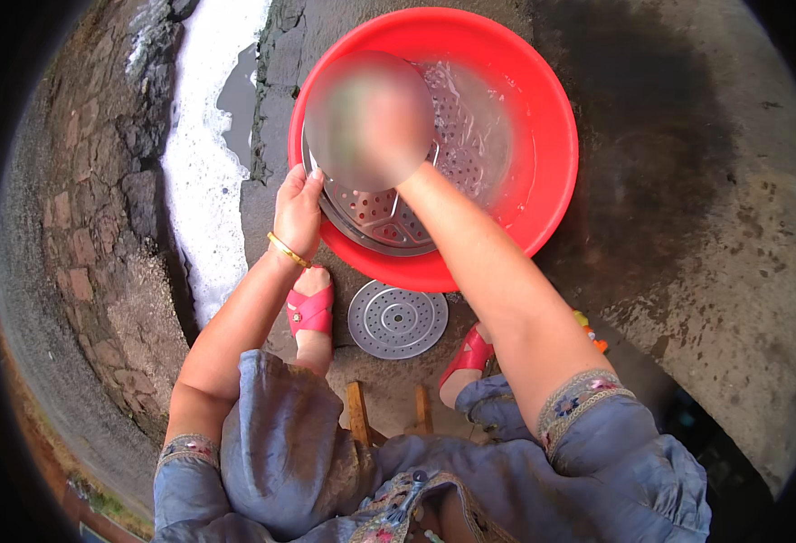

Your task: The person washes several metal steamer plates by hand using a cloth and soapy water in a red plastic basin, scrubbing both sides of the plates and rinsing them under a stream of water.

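A round perforated metal steamer tray (375, 216) leans over the left side of a red plastic basin (550, 159). My left hand (299, 203), with a gold-coloured bangle at the wrist, grips the tray's rim, thumb on top. Over the tray's upper part is my right hand (391, 125); a round blur hides its fingers and whatever greenish thing is by them. Another perforated metal piece (456, 122) lies under cloudy water in the basin. A flat, round perforated steamer plate (398, 319) rests on the ground between my feet, just below the basin.
White foam (201, 163) fills a channel along the left, beside a rough stone edge (143, 203). My feet in red sandals (311, 311) flank the loose plate. Wooden legs (357, 410) show beneath me. A small orange and yellow object (598, 339) lies by my right arm.
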Tool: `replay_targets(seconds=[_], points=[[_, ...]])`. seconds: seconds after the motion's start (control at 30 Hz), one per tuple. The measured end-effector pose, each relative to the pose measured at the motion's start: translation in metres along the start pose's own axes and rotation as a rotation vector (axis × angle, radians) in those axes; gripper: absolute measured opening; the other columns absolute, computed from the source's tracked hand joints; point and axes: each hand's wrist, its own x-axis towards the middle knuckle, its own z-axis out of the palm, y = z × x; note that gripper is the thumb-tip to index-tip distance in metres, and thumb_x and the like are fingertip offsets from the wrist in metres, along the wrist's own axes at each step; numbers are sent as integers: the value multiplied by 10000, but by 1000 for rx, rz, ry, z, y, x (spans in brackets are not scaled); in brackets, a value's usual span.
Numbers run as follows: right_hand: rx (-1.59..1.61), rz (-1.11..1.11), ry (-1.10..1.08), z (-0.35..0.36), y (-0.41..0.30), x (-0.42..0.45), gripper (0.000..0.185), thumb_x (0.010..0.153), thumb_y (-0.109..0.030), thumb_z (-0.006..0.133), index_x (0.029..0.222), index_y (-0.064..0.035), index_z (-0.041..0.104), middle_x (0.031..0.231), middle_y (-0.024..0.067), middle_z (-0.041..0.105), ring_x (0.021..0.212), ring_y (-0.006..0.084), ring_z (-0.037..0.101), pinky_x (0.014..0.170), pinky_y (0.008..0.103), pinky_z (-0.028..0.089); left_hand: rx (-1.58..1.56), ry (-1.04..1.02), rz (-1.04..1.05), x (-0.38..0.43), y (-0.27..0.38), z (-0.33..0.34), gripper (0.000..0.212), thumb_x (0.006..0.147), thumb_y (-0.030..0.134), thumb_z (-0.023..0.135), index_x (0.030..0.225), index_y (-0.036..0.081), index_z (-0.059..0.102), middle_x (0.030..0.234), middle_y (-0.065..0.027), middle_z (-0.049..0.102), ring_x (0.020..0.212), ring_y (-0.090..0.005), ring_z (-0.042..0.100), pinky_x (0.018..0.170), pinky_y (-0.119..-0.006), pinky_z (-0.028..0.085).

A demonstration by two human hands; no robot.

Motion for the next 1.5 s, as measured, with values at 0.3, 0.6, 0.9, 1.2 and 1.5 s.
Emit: replay_targets(seconds=[0.3,0.6,0.9,1.2,1.5], points=[[-718,233,114,-87,131,-52,432,793,-191,588,1217,-218,516,1065,141,540,1055,335,519,870,491,418,6,84,-76,8,-1,0,157,977,166,475,1025,37,549,889,-44,629,800,-113,593,712,-253,497],[-256,747,-178,-80,23,-158,382,761,-204,570,1095,-40,478,1074,253,569,991,437,571,876,505,456,-161,79,-186,3,-5,26,145,897,92,598,1027,32,626,924,-42,655,796,-121,602,713,-272,494],[338,208,84,-65,-29,-170,313,695,-70,629,989,-15,539,897,177,581,874,358,576,762,417,474,353,-153,137,-22,34,44,119,908,54,569,1000,-9,609,900,-53,660,822,-109,621,734,-271,512],[459,537,-146,-152,37,-153,611,835,-540,515,1213,-61,535,1215,195,556,1074,364,561,901,458,462,1087,-626,1366,-58,68,49,311,752,64,658,1058,18,626,1077,-157,658,1003,-320,646,862,-429,533],[1493,664,-45,-188,33,-127,515,811,52,522,1317,15,435,1170,146,597,1038,226,614,908,335,503,1461,-487,1233,-72,83,-5,308,768,119,650,1071,176,660,1230,-28,607,1206,-238,525,1082,-542,278]])
